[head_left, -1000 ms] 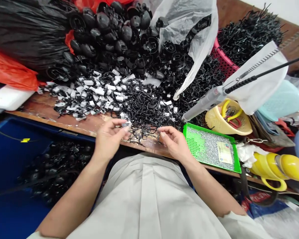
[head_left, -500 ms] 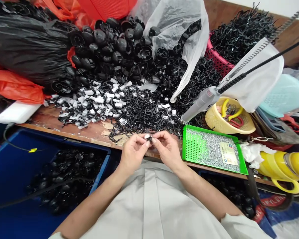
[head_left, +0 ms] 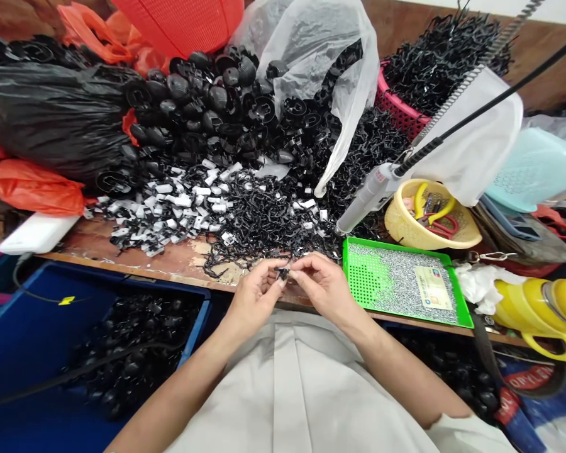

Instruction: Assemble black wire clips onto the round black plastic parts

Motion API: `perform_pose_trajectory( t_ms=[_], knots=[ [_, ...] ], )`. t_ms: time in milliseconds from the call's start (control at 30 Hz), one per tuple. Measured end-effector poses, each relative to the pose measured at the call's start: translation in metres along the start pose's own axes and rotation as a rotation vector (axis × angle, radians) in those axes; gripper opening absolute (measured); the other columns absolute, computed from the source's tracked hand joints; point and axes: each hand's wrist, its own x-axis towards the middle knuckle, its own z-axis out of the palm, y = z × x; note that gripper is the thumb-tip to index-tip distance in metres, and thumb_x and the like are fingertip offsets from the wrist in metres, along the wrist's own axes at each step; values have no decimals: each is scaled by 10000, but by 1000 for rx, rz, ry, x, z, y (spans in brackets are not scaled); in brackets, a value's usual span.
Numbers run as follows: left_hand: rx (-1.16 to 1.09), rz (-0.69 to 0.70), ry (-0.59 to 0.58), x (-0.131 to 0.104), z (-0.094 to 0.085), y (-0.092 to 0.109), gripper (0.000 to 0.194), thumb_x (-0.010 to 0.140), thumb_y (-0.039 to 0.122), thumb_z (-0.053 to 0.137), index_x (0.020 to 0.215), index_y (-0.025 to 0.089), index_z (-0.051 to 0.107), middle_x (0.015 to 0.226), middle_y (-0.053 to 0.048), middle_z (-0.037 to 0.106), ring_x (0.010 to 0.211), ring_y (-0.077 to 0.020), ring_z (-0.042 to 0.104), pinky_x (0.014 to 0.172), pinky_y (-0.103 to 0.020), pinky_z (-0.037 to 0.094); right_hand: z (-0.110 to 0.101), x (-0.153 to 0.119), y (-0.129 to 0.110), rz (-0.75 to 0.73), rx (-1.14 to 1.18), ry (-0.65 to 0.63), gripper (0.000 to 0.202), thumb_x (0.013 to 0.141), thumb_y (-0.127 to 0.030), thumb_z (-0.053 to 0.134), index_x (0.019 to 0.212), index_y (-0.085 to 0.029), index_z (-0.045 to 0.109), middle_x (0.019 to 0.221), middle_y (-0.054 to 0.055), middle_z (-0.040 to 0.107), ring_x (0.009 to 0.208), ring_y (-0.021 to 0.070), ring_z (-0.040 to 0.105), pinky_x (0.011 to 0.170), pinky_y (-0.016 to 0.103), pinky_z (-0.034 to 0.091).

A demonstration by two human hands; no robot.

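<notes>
Fingers of the left hand (head_left: 255,294) are closed to a narrow pinch, thumb on the near side, fingertip on the far side, on a small black piece (head_left: 282,273). Fingers of the right hand (head_left: 327,288) are likewise close together and meet that piece at its right end; whether a second part sits between them is too small to tell from where I stand. Location of the piece: between the two hands, at the front edge of the bench (head_left: 89,242), just in front of a heap of thin black pieces (head_left: 259,217).

Condition of station: a heap of white-and-black pieces (head_left: 182,201) lies left of the thin ones. A green tray (head_left: 368,277) sits near the right hand, loaded with fine metallic bits (head_left: 400,286) and a card (head_left: 432,288). A grey cylindrical tool (head_left: 365,201) slants down to near the tray's far corner, gripped by neither hand.

Assessment of handling: the left pinch should serve as the steady support, with the right fingertips making small adjustments. Pressure is best light and in line, since parts this small probably slip or spring away under a sideways push. Working low over the bench, in my judgement, would leave a dropped piece within reach
</notes>
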Motion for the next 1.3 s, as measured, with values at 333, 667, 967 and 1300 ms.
perform_pose_trajectory(
  t_ms=[333, 667, 967, 1300],
  knots=[
    [85, 124, 228, 5, 8, 6, 313, 847, 233, 616, 1157, 207, 583, 1095, -78, 688, 983, -198, 674, 845, -328, 550, 0, 4, -7, -173, -272, 47, 64, 889, -252, 600, 874, -222, 655, 882, 36, 646, 870, 183, 585, 806, 339, 464],
    [643, 386, 255, -3, 5, 12, 305, 882, 150, 494, 1140, 221, 640, 1097, -72, 699, 1042, -218, 647, 948, -362, 493, 0, 2, -12, -95, -419, -87, 78, 897, -218, 535, 823, -214, 559, 837, 18, 592, 818, 180, 536, 757, 328, 384],
    [349, 180, 213, -9, 3, 7, 251, 832, 270, 636, 1076, 214, 645, 983, -63, 701, 808, -188, 691, 738, -313, 578, 1, -1, -14, -61, -248, -34, 91, 900, -210, 525, 810, -211, 534, 822, 10, 557, 797, 158, 527, 723, 296, 416],
    [-7, 59, 158, -8, 0, 14, 208, 774, 244, 697, 979, 213, 682, 972, -43, 730, 809, -180, 709, 748, -306, 589, -15, 9, -22, -272, -198, -234, 164, 926, -269, 567, 1046, -266, 679, 1013, 59, 640, 980, 185, 608, 869, 350, 497]
  ],
)
